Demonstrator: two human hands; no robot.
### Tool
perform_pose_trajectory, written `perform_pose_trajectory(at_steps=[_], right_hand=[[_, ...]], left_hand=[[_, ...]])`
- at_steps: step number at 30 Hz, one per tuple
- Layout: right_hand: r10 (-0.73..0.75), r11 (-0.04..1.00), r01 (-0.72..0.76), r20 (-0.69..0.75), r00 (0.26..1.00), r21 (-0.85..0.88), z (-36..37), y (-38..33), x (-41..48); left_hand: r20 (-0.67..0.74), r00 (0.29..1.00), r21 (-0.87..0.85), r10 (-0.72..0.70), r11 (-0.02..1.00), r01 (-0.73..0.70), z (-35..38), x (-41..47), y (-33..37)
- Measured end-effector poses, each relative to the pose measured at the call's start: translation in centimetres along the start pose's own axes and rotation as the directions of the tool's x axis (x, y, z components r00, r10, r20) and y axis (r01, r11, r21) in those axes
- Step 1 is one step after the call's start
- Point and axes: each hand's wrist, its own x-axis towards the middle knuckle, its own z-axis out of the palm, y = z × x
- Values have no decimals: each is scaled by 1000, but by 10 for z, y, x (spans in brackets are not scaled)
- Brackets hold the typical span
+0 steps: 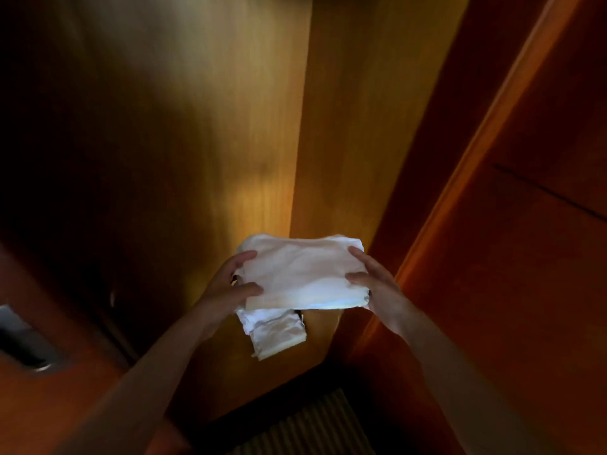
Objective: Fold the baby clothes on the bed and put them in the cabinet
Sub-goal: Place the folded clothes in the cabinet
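A folded white baby garment (302, 274) is held in the air in front of the wooden cabinet (230, 126). My left hand (230, 284) grips its left edge, thumb on top and fingers underneath. At the right edge, my right hand (371, 280) grips the same way. A loose flap of the white cloth (276, 333) hangs below the folded part. The picture is blurred and dim.
An orange-brown wooden door or panel (509, 224) stands at the right. Another wooden panel with a dark recessed handle (23, 339) is at the lower left. A ribbed surface (312, 425) lies low in the middle.
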Motion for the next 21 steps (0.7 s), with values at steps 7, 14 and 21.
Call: perform_pose_trajectory(at_steps=[7,14,21], right_hand=[[59,994,-30,282,958,-105,-21,-17,89],[76,992,-28,409,910,-121,-40,4,132],[169,972,-82,409,897,-221,-50,88,168]], left_hand=[[-300,954,4,-7,1000,9,31,19,-5],[-442,892,-65,-96,995,75,67,22,-39],[-469,863,-59,-185,982,179,75,44,-127]])
